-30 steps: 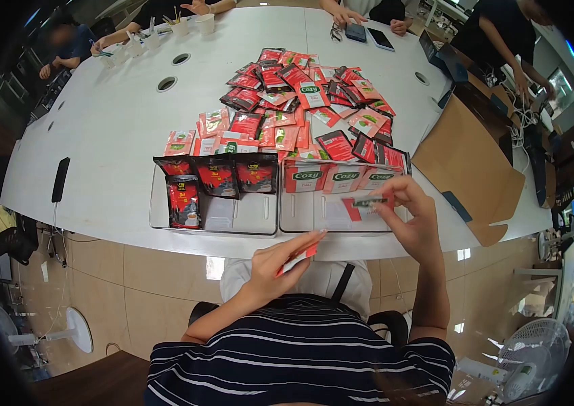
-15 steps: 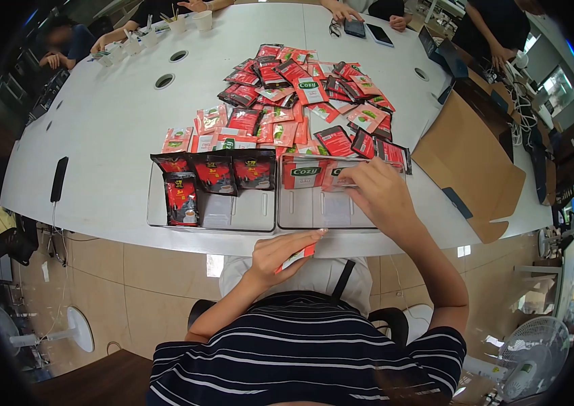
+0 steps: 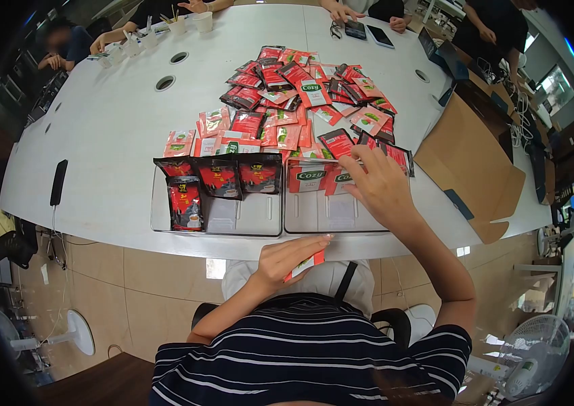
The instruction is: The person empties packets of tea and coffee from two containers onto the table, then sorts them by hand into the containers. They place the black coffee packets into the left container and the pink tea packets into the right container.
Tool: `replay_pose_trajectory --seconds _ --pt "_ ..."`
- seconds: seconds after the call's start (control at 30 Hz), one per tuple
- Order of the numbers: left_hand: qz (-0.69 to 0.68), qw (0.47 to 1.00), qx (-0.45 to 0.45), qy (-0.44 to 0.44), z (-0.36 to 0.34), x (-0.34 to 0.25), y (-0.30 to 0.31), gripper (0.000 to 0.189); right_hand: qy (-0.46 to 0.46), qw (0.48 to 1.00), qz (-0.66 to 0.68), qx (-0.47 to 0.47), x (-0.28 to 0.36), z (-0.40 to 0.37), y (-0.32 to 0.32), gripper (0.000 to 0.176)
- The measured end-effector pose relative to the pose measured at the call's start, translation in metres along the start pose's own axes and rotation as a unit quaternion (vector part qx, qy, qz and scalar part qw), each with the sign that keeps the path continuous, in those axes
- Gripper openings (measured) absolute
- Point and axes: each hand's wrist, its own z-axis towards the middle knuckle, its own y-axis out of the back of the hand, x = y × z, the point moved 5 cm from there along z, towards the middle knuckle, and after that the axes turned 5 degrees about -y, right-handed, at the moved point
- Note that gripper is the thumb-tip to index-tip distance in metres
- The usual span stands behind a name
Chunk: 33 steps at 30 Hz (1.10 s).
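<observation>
My left hand (image 3: 288, 260) is closed around a red-and-white packet (image 3: 306, 266) in front of the table edge. My right hand (image 3: 380, 184) is over the back of the right tray (image 3: 314, 229), its fingers apart beside upright Cozy packets (image 3: 308, 177); whether it touches one I cannot tell. The left tray (image 3: 250, 233) holds several black-and-red coffee packets (image 3: 260, 174), most along its back wall and one (image 3: 185, 204) nearer the front left. Behind both trays lies a heap of mixed packets (image 3: 280, 101).
An opened cardboard box (image 3: 470, 155) lies at the right. Far back are paper cups (image 3: 203, 21), phones (image 3: 380, 36) and other people's hands. A black phone-like object (image 3: 59, 183) rests at the left. A white fan (image 3: 527, 358) stands at lower right.
My right hand has lifted off the Cozy packets slightly, and its fingers have spread. My left hand has shifted a little to the right with its packet.
</observation>
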Motion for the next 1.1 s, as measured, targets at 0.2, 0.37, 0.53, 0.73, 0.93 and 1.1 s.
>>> replay_pose_trajectory --seconds 0.2,0.37,0.53,0.73,0.93,1.1 --pt "-0.002 1.000 0.007 -0.007 -0.001 0.001 -0.001 0.036 -0.023 1.000 0.017 0.006 0.000 0.002 0.001 0.059" --pt "0.015 1.000 -0.008 -0.015 -0.005 0.001 0.001 0.039 -0.032 0.999 0.025 0.012 0.000 0.002 0.004 0.060" --pt "0.004 1.000 -0.021 0.014 -0.005 0.002 0.004 0.039 -0.026 0.999 0.033 -0.003 0.000 -0.001 0.009 0.061" --pt "-0.021 0.996 -0.071 0.047 -0.009 0.004 0.000 0.030 0.009 0.967 0.229 -0.115 0.023 -0.012 0.046 0.040" --pt "-0.009 0.998 -0.037 0.041 -0.014 0.007 0.000 0.028 0.094 0.959 0.267 0.029 0.066 -0.033 0.031 0.031" --pt "-0.043 0.995 -0.054 0.071 -0.007 0.005 0.002 0.026 -0.112 0.921 0.371 -0.048 0.031 -0.045 0.038 0.025"
